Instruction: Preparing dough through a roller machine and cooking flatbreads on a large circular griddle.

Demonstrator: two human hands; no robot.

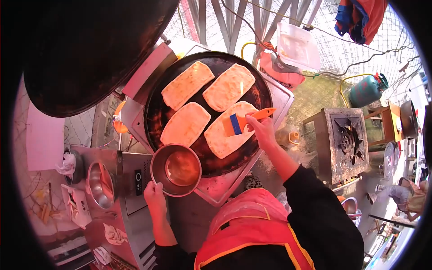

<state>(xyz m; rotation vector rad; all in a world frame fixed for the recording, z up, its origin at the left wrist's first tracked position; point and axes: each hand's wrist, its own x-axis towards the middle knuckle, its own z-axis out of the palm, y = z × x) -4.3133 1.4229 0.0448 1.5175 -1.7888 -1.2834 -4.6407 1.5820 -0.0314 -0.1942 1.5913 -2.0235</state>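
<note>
Several flat oblong dough pieces lie on a round black griddle, among them an upper left flatbread, an upper right flatbread and a lower left flatbread. My right hand grips the orange handle of a wide pastry brush with a blue band. Its bristles are over the lower right flatbread; contact is hard to tell. By its rim, my left hand holds a metal bowl with some liquid at the bottom, beside the griddle's near left edge.
A large black griddle lid stands raised at upper left. On the left, a metal counter carries a steel bowl and a crumpled cloth. To the right are a gas burner stand, a green gas cylinder and another person.
</note>
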